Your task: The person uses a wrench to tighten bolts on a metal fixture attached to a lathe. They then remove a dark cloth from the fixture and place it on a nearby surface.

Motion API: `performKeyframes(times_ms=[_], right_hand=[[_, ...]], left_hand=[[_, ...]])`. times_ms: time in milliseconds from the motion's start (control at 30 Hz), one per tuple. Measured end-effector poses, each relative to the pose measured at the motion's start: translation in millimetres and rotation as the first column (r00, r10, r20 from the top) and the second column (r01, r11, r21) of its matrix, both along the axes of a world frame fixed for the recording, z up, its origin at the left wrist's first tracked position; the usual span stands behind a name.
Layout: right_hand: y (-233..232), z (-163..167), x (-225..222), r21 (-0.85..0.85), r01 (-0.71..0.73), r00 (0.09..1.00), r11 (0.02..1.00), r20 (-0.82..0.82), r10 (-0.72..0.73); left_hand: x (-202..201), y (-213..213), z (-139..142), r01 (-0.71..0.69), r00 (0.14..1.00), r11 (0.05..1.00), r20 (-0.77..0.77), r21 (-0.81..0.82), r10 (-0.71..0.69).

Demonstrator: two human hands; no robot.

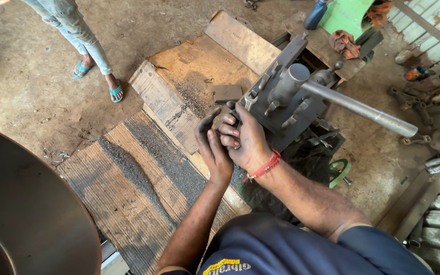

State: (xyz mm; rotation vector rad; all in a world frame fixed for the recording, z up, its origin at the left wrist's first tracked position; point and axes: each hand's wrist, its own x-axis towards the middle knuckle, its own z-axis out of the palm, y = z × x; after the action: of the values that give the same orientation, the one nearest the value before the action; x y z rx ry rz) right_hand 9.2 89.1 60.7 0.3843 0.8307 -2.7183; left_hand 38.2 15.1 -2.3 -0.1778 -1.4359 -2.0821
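Right now both hands meet at the near corner of a grey metal press point(286, 102) that stands at the edge of a wooden board point(143, 173). The right hand point(245, 140) lies on top, its fingers curled over and pressed against the corner of the machine; a red thread band point(266, 165) sits on its wrist. The left hand point(212, 145) comes up from below, fingers bent and closed, its fingertips tucked under the right hand's fingers. Both hands are dark with grime.

Whatever they pinch between them is hidden: the right hand covers it, so I cannot tell what, if anything, is held. A long steel lever point(360, 108) runs from the round head of the press out to the right, untouched. A small flat grey block point(227, 93) lies on the board just beside the press, apart from the hands. Dark metal filings point(154, 158) streak the board.

At top left another person's legs in sandals point(98, 76) are cut off by the frame. A large curved metal rim point(26, 203) fills the lower left, only partly in view.
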Motion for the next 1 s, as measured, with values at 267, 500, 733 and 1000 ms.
performKeyframes(times_ms=[267, 500, 733, 1000], right_hand=[[3, -2, -20, -0.091, -0.016, 0.997, 0.996, 0.071, 0.023], [-9, 0, -21, -0.016, -0.037, 0.998, 0.999, 0.04, 0.038], [-10, 3, -20, 0.155, 0.056, 0.996, 0.986, 0.054, -0.065], [-5, 9, -11, 0.152, 0.051, 0.999, 0.987, 0.012, -0.053]], left_hand=[[-22, 14, -26, 0.004, 0.983, 0.998, 0.181, 0.065, -0.016], [-26, 13, -28, 0.005, 0.981, 0.928, 0.179, 0.372, -0.077], [-21, 8, -16, 0.037, 0.982, 0.923, 0.16, 0.383, -0.105], [-21, -14, -10, 0.079, 0.992, 0.976, 0.085, 0.203, -0.098]])
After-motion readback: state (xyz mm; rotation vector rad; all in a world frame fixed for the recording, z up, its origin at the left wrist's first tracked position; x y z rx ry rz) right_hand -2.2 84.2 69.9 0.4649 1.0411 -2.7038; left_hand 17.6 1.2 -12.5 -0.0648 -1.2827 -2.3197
